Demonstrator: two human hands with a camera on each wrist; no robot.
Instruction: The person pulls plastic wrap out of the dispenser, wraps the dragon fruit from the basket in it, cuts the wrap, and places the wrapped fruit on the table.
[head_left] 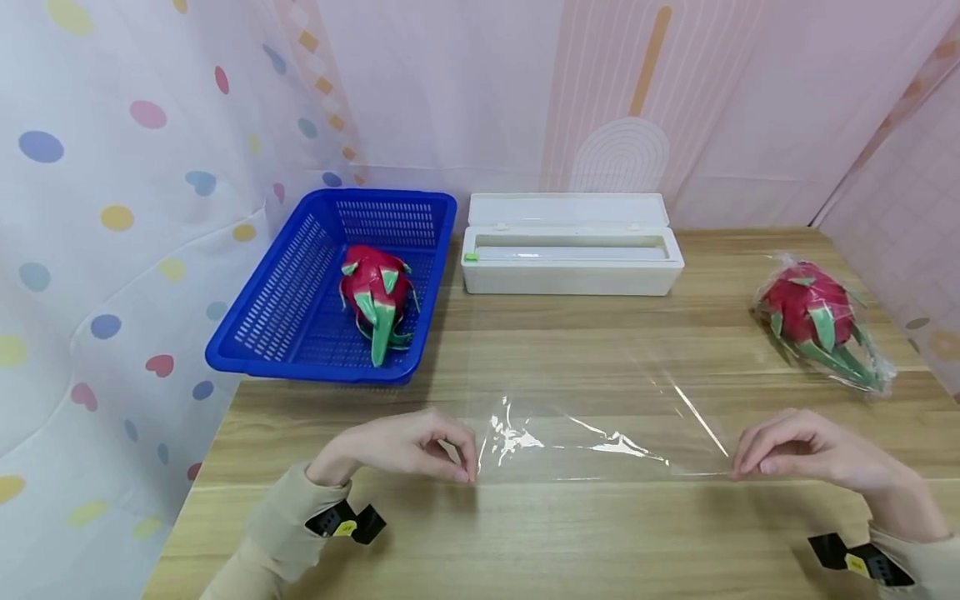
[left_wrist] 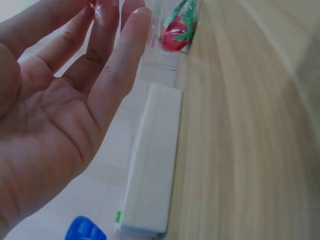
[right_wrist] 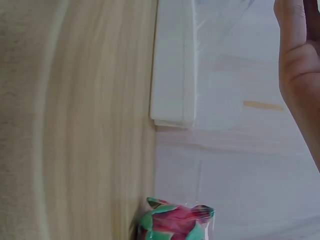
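A person's two hands hold a sheet of clear plastic film between them, low over a wood-grain counter. The left hand has its grip pinched on the near left corner, thumb against fingers; the right hand pinches the near right corner in the same way. The film is see-through: glare and creases mark its near part, while its far edge is hard to make out, so whether it reaches the box behind cannot be told.

That box, long and white, stands at the back with its lid tipped back and a small green piece at its front left corner. To its left, a blue slatted basket holds one red dragon fruit with green leaf tips. At the counter's right side lies a wrapped dragon fruit, some of its red and green blurred by shiny plastic.

Both beige sleeves are cut off by the frame. In the left wrist view, the top edge crops some fingertips, and only a blue corner of the basket shows; in the right wrist view, the fingertips are out of frame and the wrapped fruit is cropped below.
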